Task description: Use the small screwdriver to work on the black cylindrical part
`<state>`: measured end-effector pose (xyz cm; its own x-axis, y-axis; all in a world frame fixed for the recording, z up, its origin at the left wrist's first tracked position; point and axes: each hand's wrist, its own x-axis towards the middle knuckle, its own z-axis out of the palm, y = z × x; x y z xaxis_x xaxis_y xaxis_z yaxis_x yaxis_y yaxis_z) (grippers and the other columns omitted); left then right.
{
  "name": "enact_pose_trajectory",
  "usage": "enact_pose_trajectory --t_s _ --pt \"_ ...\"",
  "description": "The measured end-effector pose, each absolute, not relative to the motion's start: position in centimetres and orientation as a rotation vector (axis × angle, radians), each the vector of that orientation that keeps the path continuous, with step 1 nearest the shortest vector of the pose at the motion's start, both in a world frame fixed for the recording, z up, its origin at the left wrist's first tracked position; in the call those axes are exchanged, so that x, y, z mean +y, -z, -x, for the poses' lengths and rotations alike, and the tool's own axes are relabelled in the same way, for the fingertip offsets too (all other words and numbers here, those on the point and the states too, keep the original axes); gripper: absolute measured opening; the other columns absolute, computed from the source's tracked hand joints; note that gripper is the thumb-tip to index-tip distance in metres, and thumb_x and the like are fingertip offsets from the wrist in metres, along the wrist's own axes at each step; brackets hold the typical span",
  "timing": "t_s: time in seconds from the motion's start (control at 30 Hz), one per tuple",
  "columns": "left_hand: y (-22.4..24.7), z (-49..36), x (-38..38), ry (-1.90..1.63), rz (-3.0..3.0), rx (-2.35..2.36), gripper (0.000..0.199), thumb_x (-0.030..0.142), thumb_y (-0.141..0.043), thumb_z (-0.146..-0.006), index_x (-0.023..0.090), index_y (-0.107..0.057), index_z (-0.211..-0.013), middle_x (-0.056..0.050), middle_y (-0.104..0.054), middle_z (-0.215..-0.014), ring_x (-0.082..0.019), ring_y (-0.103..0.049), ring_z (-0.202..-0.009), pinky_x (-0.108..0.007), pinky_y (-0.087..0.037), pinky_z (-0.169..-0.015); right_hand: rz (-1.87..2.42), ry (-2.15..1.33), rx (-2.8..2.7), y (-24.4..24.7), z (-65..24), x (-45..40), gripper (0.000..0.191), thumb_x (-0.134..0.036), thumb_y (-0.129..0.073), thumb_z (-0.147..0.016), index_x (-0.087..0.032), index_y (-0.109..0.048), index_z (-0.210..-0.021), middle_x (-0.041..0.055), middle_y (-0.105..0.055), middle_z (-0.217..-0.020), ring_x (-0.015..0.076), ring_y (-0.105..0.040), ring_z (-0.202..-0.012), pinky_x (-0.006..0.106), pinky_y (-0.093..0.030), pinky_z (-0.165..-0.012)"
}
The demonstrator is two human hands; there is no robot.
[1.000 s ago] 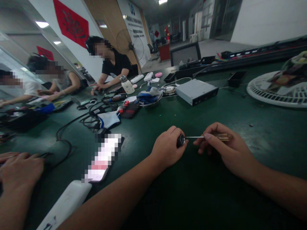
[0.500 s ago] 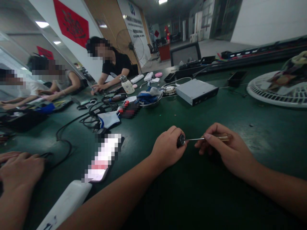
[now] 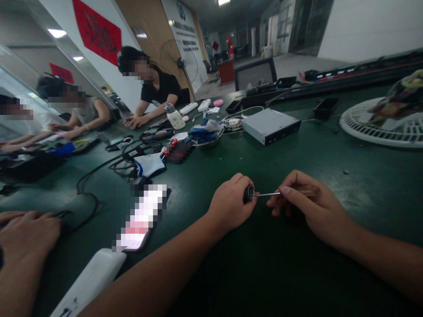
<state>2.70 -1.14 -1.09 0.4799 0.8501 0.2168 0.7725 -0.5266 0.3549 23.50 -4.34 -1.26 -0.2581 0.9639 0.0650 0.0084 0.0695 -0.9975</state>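
Note:
My left hand point(image 3: 229, 200) is closed around a dark cylindrical part point(image 3: 249, 193); its round, ringed end faces right, and the rest is hidden in my fist. In my right hand point(image 3: 307, 204) is a screwdriver point(image 3: 306, 191) with an amber handle and a thin metal shaft. The shaft points left, and its tip is at the end of the dark part; whether it touches or goes inside I cannot tell. Both hands are just above the green table point(image 3: 264, 273).
A lit phone point(image 3: 143, 215) and a white oblong object point(image 3: 90, 279) lie to the left, near another person's hand point(image 3: 31, 233). Beyond are cables point(image 3: 124, 160), a blue-and-white cloth point(image 3: 205, 132) in a bowl, and a grey disc drive point(image 3: 271, 124). A white round grille point(image 3: 380, 125) stands right.
The screwdriver and my right fingers have shifted very slightly left and down. My left hand keeps the dark part in nearly the same place.

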Motion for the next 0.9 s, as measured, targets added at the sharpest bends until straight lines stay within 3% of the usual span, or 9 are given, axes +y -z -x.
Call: enact_pose_trajectory --t_s 0.23,0.57,0.9 --pt "1.25 -2.7 -1.21 -0.558 -2.518 1.419 0.012 0.032 -0.057 -0.09 0.021 -0.056 -0.095 -0.001 -0.058 -0.096 -0.016 -0.055 -0.082 -0.03 -0.045 -0.069 1.041 -1.302 -1.392 1.26 -23.34 -4.36 0.021 -0.042 -0.056 -0.097 -0.021 -0.055 -0.093 0.0057 -0.074 -0.093 0.0182 -0.072 -0.074 0.027 -0.051 -0.054" --pt "0.95 -2.72 -1.26 -0.551 -2.521 1.408 0.01 0.03 -0.058 -0.089 0.021 -0.057 -0.094 -0.002 -0.058 -0.096 -0.016 -0.056 -0.082 -0.03 -0.045 -0.069 1.057 -1.315 -1.441 1.27 -23.5 -4.43 0.022 -0.041 -0.056 -0.097 -0.021 -0.055 -0.089 0.0041 -0.073 -0.083 0.0168 -0.07 -0.069 0.027 -0.05 -0.054" --pt "1.1 -2.72 -1.17 -0.561 -2.506 1.41 0.011 0.031 -0.058 -0.089 0.021 -0.056 -0.093 -0.002 -0.058 -0.096 -0.016 -0.056 -0.083 -0.031 -0.046 -0.07 0.973 -1.338 -1.456 0.96 -23.5 -4.46 0.02 -0.041 -0.055 -0.098 -0.022 -0.056 -0.093 0.0043 -0.074 -0.091 0.0169 -0.071 -0.076 0.027 -0.051 -0.056"
